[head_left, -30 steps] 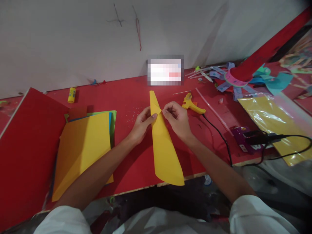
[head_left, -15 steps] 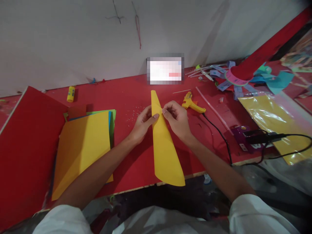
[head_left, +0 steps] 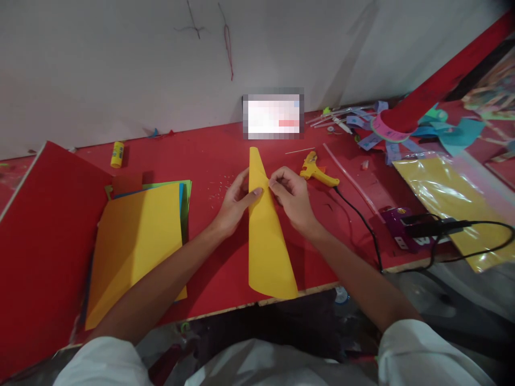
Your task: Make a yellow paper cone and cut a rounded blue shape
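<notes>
A yellow paper cone [head_left: 267, 246], rolled from a sheet, lies between my hands with its narrow end pointing away from me and its wide end near the table's front edge. My left hand [head_left: 237, 199] grips its left side, the thumb on top and the other fingers partly hidden behind the paper. On the other side, my right hand [head_left: 293, 194] pinches the paper's corner at the right edge between thumb and fingertips. Just right of that hand lies a yellow hot glue gun [head_left: 319, 170] with a black cord.
A stack of coloured paper [head_left: 140, 236] lies at left beside a red board [head_left: 48, 241]. Behind it stands a glue stick [head_left: 117, 154]. A blurred screen [head_left: 273, 115] leans against the wall. At right are a purple box [head_left: 402, 225], packaged yellow paper [head_left: 446, 198] and a slanted red post [head_left: 454, 69].
The cone's wide end has swung slightly left and away from me. The flap near my right fingers now lies flatter against the cone. Both hands have kept their grip.
</notes>
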`<action>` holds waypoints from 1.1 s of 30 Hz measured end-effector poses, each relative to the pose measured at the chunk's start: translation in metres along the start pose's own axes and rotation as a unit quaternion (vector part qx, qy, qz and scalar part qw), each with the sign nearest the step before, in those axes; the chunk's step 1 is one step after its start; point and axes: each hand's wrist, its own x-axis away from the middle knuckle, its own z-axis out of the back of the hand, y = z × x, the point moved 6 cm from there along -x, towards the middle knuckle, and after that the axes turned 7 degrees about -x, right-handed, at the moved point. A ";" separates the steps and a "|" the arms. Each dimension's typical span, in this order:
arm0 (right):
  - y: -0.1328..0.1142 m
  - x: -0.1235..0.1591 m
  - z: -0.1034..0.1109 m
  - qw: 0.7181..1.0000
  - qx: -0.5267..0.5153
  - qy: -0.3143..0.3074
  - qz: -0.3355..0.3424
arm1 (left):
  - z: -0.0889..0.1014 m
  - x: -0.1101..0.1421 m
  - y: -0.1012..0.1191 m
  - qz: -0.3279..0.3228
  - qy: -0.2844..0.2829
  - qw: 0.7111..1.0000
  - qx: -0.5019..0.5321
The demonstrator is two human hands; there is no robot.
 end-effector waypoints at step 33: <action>0.035 0.035 -0.047 0.879 -0.306 -0.220 -0.292 | 0.010 0.002 0.017 0.047 0.017 0.998 0.037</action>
